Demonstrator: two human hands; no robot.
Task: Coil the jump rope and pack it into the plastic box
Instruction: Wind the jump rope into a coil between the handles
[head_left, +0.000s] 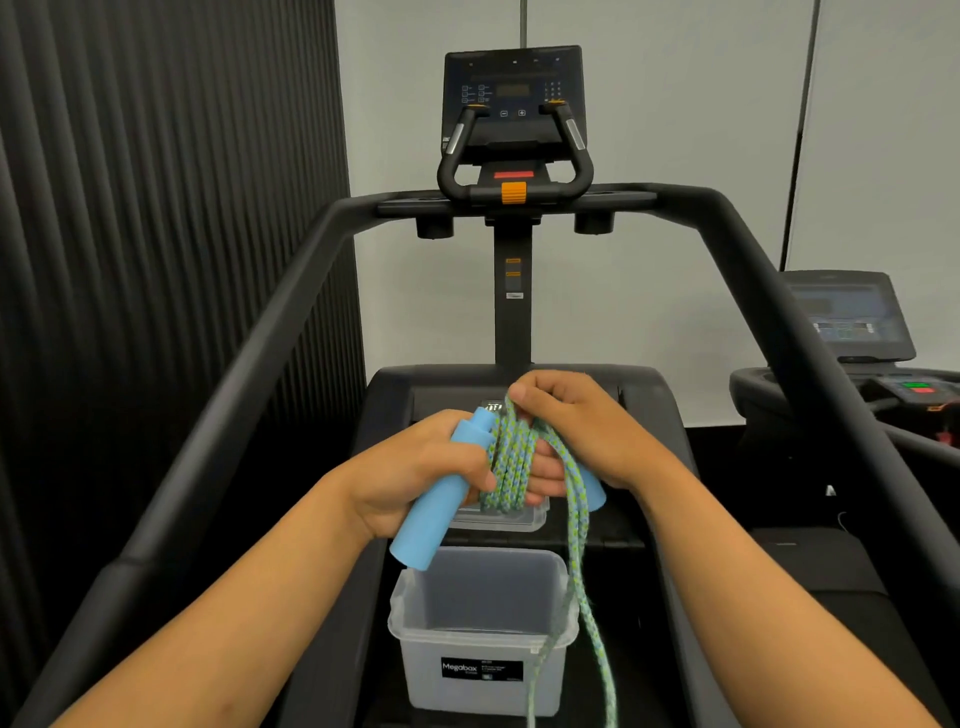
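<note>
My left hand (415, 470) grips a light blue jump-rope handle (434, 512) that points down and left. Several turns of the green-and-blue braided rope (506, 462) are wound around that handle and my left fingers. My right hand (587, 426) pinches the rope at the top of the coil, and the second blue handle end (596, 491) shows just under that hand. A long doubled strand (582, 571) hangs down past the right rim of the open translucent plastic box (483, 670), which stands on the treadmill below my hands.
The box's clear lid (498, 519) lies on the treadmill deck (613, 551) just behind the box. Black handrails (244, 364) run along both sides, with the console (514, 98) ahead. A second treadmill (857, 332) stands to the right. A dark ribbed wall is on the left.
</note>
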